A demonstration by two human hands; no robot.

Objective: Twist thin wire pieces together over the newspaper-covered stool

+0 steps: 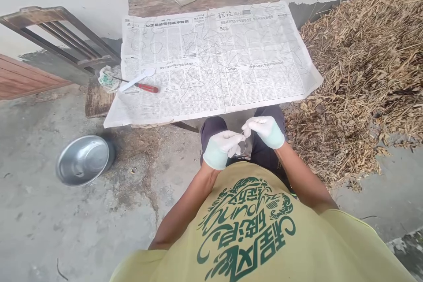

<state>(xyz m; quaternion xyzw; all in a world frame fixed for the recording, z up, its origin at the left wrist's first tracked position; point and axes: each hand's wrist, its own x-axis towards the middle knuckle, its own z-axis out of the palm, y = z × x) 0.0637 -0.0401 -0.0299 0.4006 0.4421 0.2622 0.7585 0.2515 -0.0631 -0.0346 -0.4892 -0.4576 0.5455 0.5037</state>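
Above our lap, our white-gloved left hand [222, 148] and right hand [266, 131] pinch a thin loop of wire [242, 144] between closed fingertips; it could slip free, since loose gloves dull our grip.

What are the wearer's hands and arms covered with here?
Both the left hand and right hand wear thin, close-fitting whitish disposable gloves ending at the wrist. Forearms are bare, with no watch or bands visible. Short sleeves of a yellow-green T-shirt with a dark green print cover the upper arms.
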